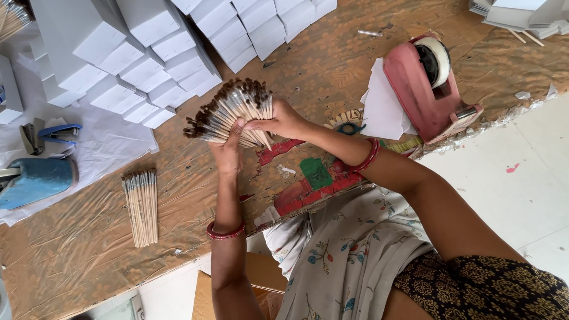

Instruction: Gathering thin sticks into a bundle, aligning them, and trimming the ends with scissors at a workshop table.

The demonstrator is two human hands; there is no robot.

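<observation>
Above the desk (332, 65), beside the pink tape dispenser (424, 83), both hands grasp one fanned bundle of paintbrushes (234, 112). Left hand (227, 155) fingers clench its handles from below; right hand (283, 120) fingers pinch them.

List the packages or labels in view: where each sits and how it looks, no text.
White boxes: plain rectangular cartons in overlapping rows, top left to top centre of the table.
Flattened white boxes: loose pile, top right corner.
Brown cardboard box: bottom centre, below the table edge, partly hidden by the left arm.
No labels, signs or screens visible.
</observation>
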